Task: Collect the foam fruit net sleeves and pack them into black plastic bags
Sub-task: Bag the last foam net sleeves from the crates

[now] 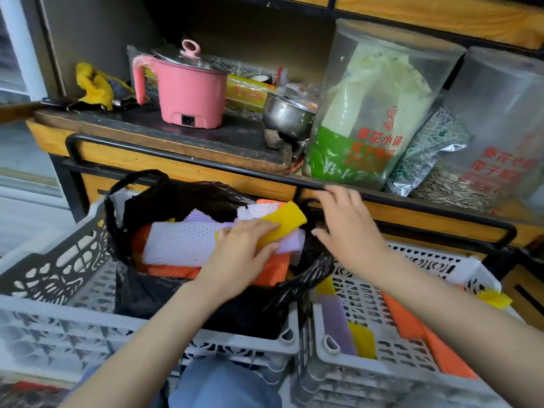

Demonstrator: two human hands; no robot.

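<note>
Packing step: my left hand (238,251) pinches a yellow foam net sleeve (284,220), thumb under, fingers over, atop the pile in the crinkled black plastic bag (141,201), which sits in the grey lattice crate (88,334). Right hand (348,228) is at the bag's right rim, fingers loosely bent; can't tell if it grips. Next, I reckon: release, tamp, then fetch the loose orange sleeves (412,325) from the white perforated crate (412,257). Bag depth hidden.
</note>
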